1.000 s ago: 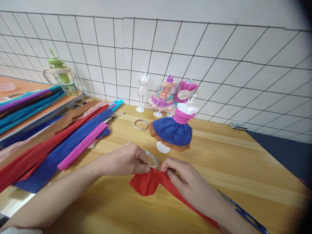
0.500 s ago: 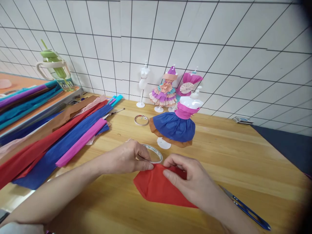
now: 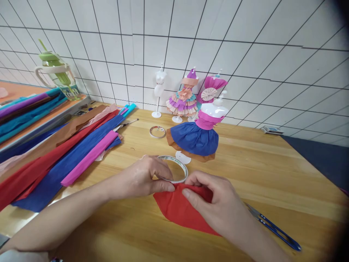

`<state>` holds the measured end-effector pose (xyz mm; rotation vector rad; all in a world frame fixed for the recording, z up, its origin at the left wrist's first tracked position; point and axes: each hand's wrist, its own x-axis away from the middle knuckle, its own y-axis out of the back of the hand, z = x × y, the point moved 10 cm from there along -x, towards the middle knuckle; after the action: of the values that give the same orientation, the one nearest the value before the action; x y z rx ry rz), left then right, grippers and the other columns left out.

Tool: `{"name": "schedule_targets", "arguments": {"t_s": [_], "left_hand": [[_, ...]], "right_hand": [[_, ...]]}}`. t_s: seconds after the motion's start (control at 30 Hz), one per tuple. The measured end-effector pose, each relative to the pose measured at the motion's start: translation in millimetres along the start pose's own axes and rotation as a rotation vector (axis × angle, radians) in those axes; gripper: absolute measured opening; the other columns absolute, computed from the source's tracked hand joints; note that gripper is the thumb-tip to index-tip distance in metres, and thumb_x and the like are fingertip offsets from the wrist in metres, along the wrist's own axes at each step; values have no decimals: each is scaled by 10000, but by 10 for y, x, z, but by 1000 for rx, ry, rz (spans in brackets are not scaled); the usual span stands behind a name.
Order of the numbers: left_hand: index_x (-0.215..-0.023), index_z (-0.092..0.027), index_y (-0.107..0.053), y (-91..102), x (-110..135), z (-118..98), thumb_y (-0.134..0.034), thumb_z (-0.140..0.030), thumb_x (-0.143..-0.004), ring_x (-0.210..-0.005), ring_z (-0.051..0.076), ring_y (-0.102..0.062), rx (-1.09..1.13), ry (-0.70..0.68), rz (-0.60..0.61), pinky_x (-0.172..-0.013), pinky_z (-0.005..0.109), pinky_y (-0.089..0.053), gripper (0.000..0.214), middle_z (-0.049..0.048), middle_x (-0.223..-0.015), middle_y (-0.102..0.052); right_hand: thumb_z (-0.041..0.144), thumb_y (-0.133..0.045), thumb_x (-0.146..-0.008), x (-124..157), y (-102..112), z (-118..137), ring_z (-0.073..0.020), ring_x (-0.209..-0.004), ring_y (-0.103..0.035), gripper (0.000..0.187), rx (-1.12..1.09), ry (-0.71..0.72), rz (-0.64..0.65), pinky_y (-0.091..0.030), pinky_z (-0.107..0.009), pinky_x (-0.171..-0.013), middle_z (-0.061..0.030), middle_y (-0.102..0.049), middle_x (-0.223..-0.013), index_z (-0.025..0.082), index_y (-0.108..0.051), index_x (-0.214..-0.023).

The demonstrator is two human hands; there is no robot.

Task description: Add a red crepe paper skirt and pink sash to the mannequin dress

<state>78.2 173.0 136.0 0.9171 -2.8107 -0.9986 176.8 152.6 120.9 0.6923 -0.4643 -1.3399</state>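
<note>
A piece of red crepe paper (image 3: 185, 209) hangs between my hands, its upper edge gathered. My left hand (image 3: 149, 174) pinches that edge at its left end, thumb in front. Farther right along the same edge, my right hand (image 3: 211, 196) grips the paper between thumb and bent fingers, hiding its right part. Just behind the paper is a roll of tape (image 3: 186, 171), partly covered by my left fingers; whether they hold it I cannot tell. Beyond it stands a small mannequin (image 3: 215, 110) in a pink top and a blue skirt (image 3: 195, 138) with a brown hem.
Blue thread snips (image 3: 278, 229) lie at the right. Strips of coloured crepe paper (image 3: 68, 160) cover the left side. Near the tiled wall stand a bare mannequin (image 3: 160, 80), two dressed ones (image 3: 185, 98), a smaller tape roll (image 3: 157, 132) and a green-lidded bottle (image 3: 56, 72).
The tape roll behind the red paper shows more of its ring and sits slightly farther right. The red paper's lower left edge has shifted right and curved. Both hands keep their pinch.
</note>
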Motion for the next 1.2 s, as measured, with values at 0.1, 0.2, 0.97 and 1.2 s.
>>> {"name": "schedule_targets", "arguments": {"t_s": [0.1, 0.2, 0.97, 1.2], "left_hand": [[-805, -132, -707, 22, 10, -51, -595, -296, -903, -749, 142, -615, -74, -39, -35, -979, 377, -394, 221, 50, -785, -712], [-813, -136, -709, 35, 28, -67, -606, -280, -897, -770, 144, -634, -112, -49, -69, -1067, 416, -314, 196, 45, -811, -722], [-834, -135, -699, -2, 26, -228, -579, -257, -914, -787, 160, -633, -129, -150, -89, -918, 343, -401, 189, 74, -850, -731], [-882, -105, -717, -41, -13, -101, -571, -484, -876, -788, 174, -612, 71, -70, 38, -743, 284, -450, 406, 110, -847, -714]], "right_hand": [[189, -532, -799, 33, 23, 91, -109, -515, -495, 157, 19, 75, -54, -382, -229, -504, 44, -558, -562, 211, -553, -645], [169, -530, -825, 90, 39, 214, -104, -523, -519, 157, 9, 167, -76, -396, -221, -515, 43, -581, -584, 214, -575, -682], [234, -580, -754, 67, 118, -25, -99, -459, -437, 96, -49, 15, -226, -349, -218, -461, 82, -462, -519, 233, -485, -741], [239, -505, -789, -60, -107, -35, -92, -489, -374, 133, -189, -36, 81, -287, -220, -457, 67, -402, -527, 206, -485, -661]]}}
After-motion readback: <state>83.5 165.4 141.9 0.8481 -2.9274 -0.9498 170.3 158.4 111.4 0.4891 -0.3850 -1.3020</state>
